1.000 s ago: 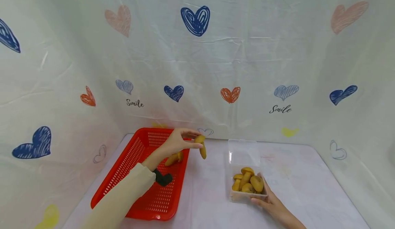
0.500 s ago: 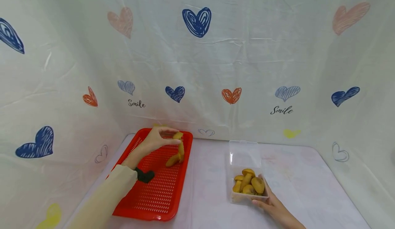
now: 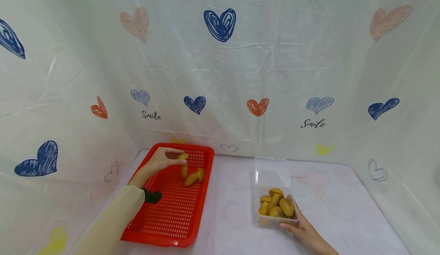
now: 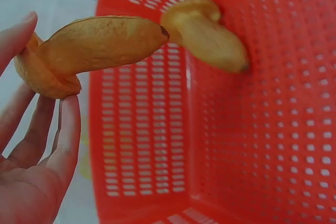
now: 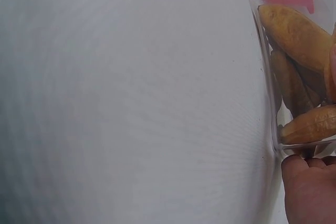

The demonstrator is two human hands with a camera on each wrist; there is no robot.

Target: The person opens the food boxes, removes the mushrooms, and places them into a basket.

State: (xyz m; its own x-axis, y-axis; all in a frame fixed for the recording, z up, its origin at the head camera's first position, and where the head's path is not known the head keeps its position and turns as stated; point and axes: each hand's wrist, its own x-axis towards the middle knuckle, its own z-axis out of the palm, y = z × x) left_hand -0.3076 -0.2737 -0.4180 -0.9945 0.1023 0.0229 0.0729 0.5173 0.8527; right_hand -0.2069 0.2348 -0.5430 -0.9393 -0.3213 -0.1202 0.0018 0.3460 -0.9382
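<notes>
My left hand (image 3: 160, 161) pinches a yellow-brown mushroom (image 3: 184, 168) by its cap, over the far part of the red basket (image 3: 196, 224). In the left wrist view the stem of this held mushroom (image 4: 105, 44) points away from the fingers. Inside the basket lies a second mushroom (image 3: 193, 178). At the right, my right hand (image 3: 304, 230) grips the side of a clear plastic box (image 3: 271, 221), thumb at its near edge. Several mushrooms (image 3: 275, 199) fill the box. The right wrist view shows only part of that hand (image 5: 312, 187) at the box's corner.
The box's transparent lid (image 3: 272, 172) stands raised on its far side. A pale table (image 3: 237, 201) lies between basket and box. Behind hangs a white curtain (image 3: 233, 71) printed with hearts. A black band (image 3: 152, 196) shows at the left wrist.
My left hand has moved left with the mushroom, from beyond the basket's right rim to over its inside, and sits a little lower. The right hand keeps its hold on the box.
</notes>
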